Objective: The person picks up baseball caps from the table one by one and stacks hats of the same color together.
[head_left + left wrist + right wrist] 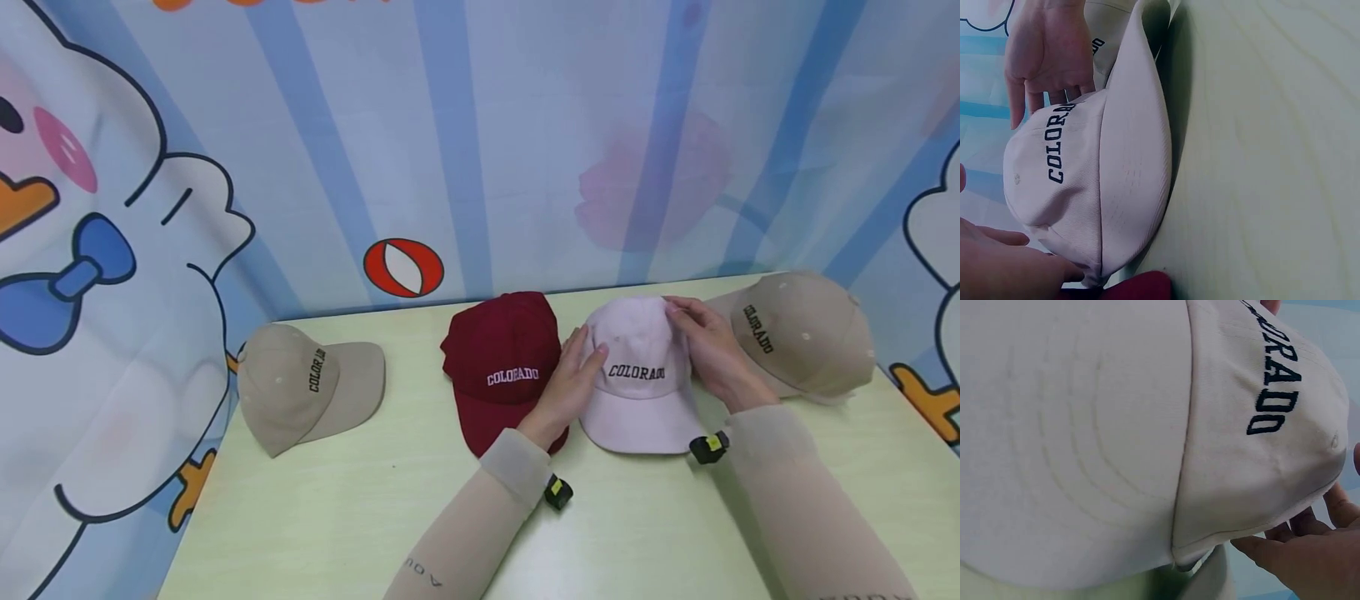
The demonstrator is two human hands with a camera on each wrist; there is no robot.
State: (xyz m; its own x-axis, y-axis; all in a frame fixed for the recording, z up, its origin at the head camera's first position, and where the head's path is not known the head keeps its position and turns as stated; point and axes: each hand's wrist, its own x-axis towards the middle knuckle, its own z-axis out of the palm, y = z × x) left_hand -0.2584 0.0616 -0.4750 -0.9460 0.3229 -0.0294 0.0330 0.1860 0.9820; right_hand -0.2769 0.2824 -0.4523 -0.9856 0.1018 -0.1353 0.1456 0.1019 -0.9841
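A pale pinkish-white baseball cap (637, 421) with dark COLORADO lettering sits on the table, brim toward me. My left hand (562, 385) touches its left side, fingers fairly straight and thumb over the front panel. On the other side, my right hand (712, 350) rests against the crown with extended fingers. The left wrist view shows the right palm (1060, 47) facing the pale cap (1135, 156). In the right wrist view, the right fingers (1335, 547) lie along the crown's edge, partly hidden behind it. A dark red cap (498, 342) stands close beside my left hand.
A beige cap (285, 383) lies at the table's left, brim pointing right. Another beige cap (810, 333) is at the right, behind my right wrist. The pale wooden table (337, 517) ends at a printed cloth backdrop (517, 167).
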